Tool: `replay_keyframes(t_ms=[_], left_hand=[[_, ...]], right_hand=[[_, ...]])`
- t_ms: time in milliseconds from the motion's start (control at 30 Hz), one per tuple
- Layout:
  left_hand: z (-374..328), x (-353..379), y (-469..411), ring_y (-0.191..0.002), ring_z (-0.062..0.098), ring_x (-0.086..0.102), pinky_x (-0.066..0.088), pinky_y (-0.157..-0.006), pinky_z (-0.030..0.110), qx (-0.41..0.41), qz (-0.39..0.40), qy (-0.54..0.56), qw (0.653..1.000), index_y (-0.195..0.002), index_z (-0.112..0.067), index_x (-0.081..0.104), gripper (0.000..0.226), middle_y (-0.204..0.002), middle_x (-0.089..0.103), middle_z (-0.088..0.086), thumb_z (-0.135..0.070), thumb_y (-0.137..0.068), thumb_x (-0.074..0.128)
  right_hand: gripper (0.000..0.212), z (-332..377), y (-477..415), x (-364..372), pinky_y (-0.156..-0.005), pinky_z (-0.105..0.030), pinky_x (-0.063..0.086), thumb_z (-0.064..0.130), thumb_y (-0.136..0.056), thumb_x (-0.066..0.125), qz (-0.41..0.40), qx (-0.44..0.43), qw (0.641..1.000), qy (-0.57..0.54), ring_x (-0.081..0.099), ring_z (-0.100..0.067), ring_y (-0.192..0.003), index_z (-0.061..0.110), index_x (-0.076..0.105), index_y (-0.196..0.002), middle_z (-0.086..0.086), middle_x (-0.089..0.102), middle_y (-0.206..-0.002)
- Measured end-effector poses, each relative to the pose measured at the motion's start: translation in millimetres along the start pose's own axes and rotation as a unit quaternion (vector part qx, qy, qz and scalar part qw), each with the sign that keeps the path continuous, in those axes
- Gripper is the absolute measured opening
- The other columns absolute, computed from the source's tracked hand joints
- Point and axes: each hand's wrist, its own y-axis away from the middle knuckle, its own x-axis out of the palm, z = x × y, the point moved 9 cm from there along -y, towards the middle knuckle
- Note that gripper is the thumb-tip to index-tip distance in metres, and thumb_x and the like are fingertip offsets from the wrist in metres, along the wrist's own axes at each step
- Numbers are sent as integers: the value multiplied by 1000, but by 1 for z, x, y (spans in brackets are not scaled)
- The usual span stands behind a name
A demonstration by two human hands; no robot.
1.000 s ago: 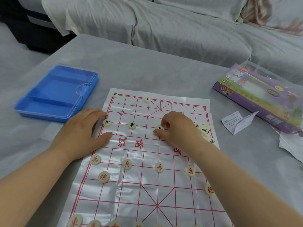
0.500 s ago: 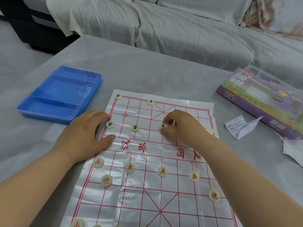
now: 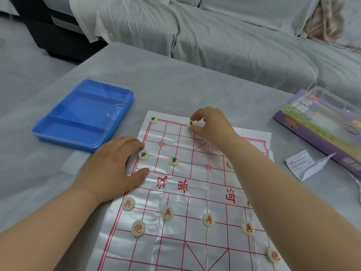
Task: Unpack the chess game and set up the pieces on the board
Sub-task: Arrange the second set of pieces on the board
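Note:
A white plastic sheet printed with a red grid, the chess board [image 3: 181, 196], lies flat on the grey table. My right hand [image 3: 212, 124] reaches to the board's far edge and pinches a round cream piece with a black character [image 3: 191, 124]. My left hand [image 3: 111, 169] rests flat on the board's left edge, beside a black-marked piece [image 3: 143, 155]. More black-marked pieces sit at the far corner [image 3: 153, 119] and mid-left [image 3: 174, 160]. Several red-marked pieces [image 3: 167, 212] stand in a row on the near half. My right forearm hides part of the board's right side.
A blue compartment tray with a clear lid [image 3: 84, 116] lies left of the board. A purple game box in clear wrap [image 3: 320, 122] and a folded paper slip [image 3: 304, 165] lie to the right. A covered sofa [image 3: 214, 36] stands behind the table.
My right hand moved from the board's middle row to its far edge and now pinches the piece there. The left hand stayed in place.

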Motion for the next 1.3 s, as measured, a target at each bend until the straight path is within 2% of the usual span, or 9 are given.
replay_keyframes(t_ms=[67, 233, 400, 567, 700, 867, 1000, 1133, 1300], left_hand=[[1, 0, 0, -128, 9, 33, 27, -104, 24, 5, -2, 6, 1000, -134, -30, 37, 70, -141, 35, -12, -61, -74, 54], [3, 1, -1, -127, 8, 35, 28, -103, 24, 4, 3, 1, 1000, -133, -31, 38, 95, -139, 37, -13, -75, -51, 17], [3, 2, -2, -129, 7, 31, 26, -105, 23, 8, 3, 6, 1000, -135, -33, 33, 81, -142, 32, -15, -67, -61, 33], [4, 1, -2, -126, 6, 34, 25, -100, 19, 11, -5, -3, 1000, -133, -33, 37, 94, -139, 36, -15, -75, -51, 15], [5, 2, -2, -128, 4, 31, 19, -97, 15, 12, 4, -9, 1000, -134, -35, 33, 96, -141, 32, -17, -75, -49, 11], [4, 2, -2, -130, 5, 29, 21, -102, 17, 13, 6, -2, 1000, -135, -34, 31, 78, -142, 30, -16, -72, -67, 30], [3, 0, -2, -129, 5, 31, 17, -97, 14, 13, 3, -4, 1000, -134, -33, 34, 89, -141, 33, -15, -76, -57, 20], [1, 2, -2, -132, 3, 22, 19, -107, 19, 5, 21, 0, 1000, -137, -36, 25, 66, -145, 23, -17, -59, -80, 47], [3, 3, -3, -134, 3, 20, 19, -109, 21, 1, 25, 3, 1000, -138, -37, 22, 66, -146, 20, -18, -58, -80, 47]], right_hand=[[26, -4, -4, 2, -81, -19, 31, 20, -87, 57, 3, 8, 1000, -4, 45, -21, -110, 12, 59, -113, -6, 56, -115], [26, -15, -7, 1, -79, -19, 31, 22, -86, 59, 8, 33, 999, -28, 48, -21, -108, 12, 61, -109, -5, 58, -113], [25, -1, -11, 9, -80, -20, 33, 24, -85, 60, 18, 9, 999, -32, 47, -20, -108, 12, 61, -108, -5, 59, -112], [26, 25, -25, 20, -89, -26, 36, 26, -85, 60, 25, -23, 999, -2, 43, -22, -114, 13, 62, -108, -6, 59, -112], [29, 41, -32, 27, -90, -29, 36, 30, -85, 60, 28, -50, 997, 47, 42, -23, -113, 14, 61, -109, -6, 57, -114], [30, 43, -32, 32, -93, -28, 35, 30, -85, 59, 38, -45, 997, 47, 41, -24, -115, 16, 60, -112, -7, 53, -117], [34, 42, -31, 33, -93, -28, 33, 30, -84, 61, 51, -42, 997, 32, 40, -25, -116, 15, 59, -114, -8, 52, -119], [31, 40, -31, 32, -91, -28, 34, 31, -85, 60, 31, -35, 999, 27, 42, -24, -113, 13, 60, -111, -8, 54, -116], [29, 42, -30, 34, -93, -26, 34, 16, -89, 53, 38, -40, 998, 4, 42, -25, -114, 17, 60, -117, -7, 55, -117]])
